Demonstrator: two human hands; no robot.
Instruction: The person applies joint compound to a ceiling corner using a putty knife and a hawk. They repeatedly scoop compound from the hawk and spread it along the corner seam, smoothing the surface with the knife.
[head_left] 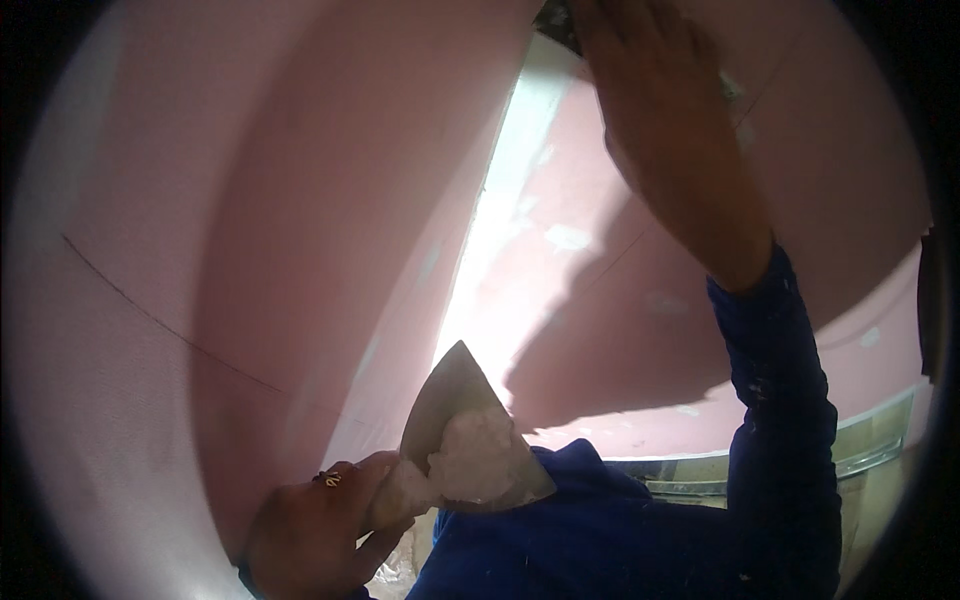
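Note:
My left hand (318,528) grips the handle end of a broad, triangular putty knife (425,418). A lump of whitish filler (478,455) lies on the blade, and a smaller dab sits near the handle. Reaching up, my right hand (660,95) is against the pink wallboard (790,190) at the top, by the corner joint. Its fingers press on a dark, flat scraper blade (560,25), only partly visible; its handle is hidden. Along the corner runs a pale band of filler (490,240), brightly lit in the middle.
Another pink board (290,200) slopes away on the left, with a thin dark seam line. White filler patches (568,237) dot the right board. Beneath its lower edge, at the right, is a greenish curved strip (870,445). Large shadows fall across both boards.

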